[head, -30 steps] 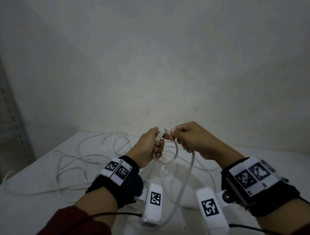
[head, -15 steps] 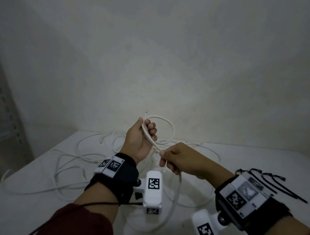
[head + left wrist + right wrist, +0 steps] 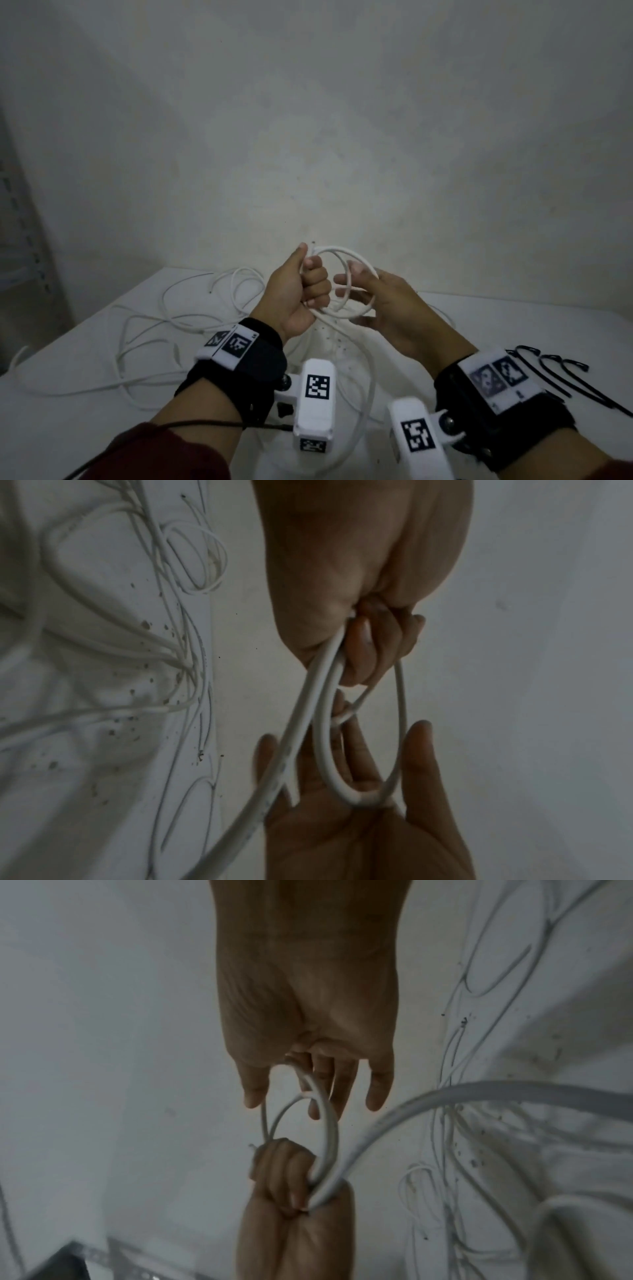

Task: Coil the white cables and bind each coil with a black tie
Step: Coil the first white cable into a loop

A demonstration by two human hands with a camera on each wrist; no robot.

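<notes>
My left hand (image 3: 310, 284) grips a small coil of white cable (image 3: 346, 314) in its fist, held up above the table. In the left wrist view its curled fingers (image 3: 369, 647) close round the gathered strands. My right hand (image 3: 356, 284) is just right of it, fingers straight, with the loops (image 3: 325, 764) lying across its palm (image 3: 359, 826). The right wrist view shows those straight fingers (image 3: 329, 1085) against the loops and the left fist (image 3: 284, 1172) beyond. The cable's free length (image 3: 368, 377) hangs from the coil down between my wrists. Black ties (image 3: 561, 377) lie on the table at right.
More loose white cables (image 3: 178, 318) sprawl over the left and far part of the white table (image 3: 68, 428). A plain wall stands close behind the table. A grey shelf frame (image 3: 20, 260) rises at the far left edge.
My right hand rose from below the left hand, where it pinched the cable, and now lies open against the coil. The coil has gained a loop; the left hand dropped slightly.
</notes>
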